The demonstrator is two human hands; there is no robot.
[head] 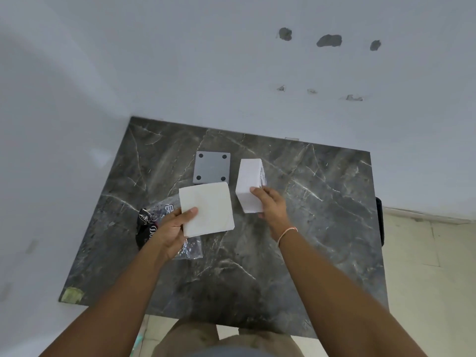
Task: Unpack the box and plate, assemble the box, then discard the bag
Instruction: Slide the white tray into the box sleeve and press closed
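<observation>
My left hand (pixel 175 228) grips a flat white square piece (pixel 206 210) by its near-left corner, thumb on top, just above the table. My right hand (pixel 270 206) holds a white box (pixel 248 184) by its near end; the box is tilted, with dark print on its right side. A grey square plate (pixel 211 167) with four dark round pads at its corners lies flat on the table behind both. A clear plastic bag (pixel 190 247) with a black printed header (pixel 144 225) lies under my left hand, partly hidden.
The dark marble table (pixel 322 215) stands in a corner of white walls. A yellowish sticker (pixel 73 295) marks its near-left corner. Pale floor tiles (pixel 425 266) show to the right, and a dark object (pixel 380 222) edges the table's right side.
</observation>
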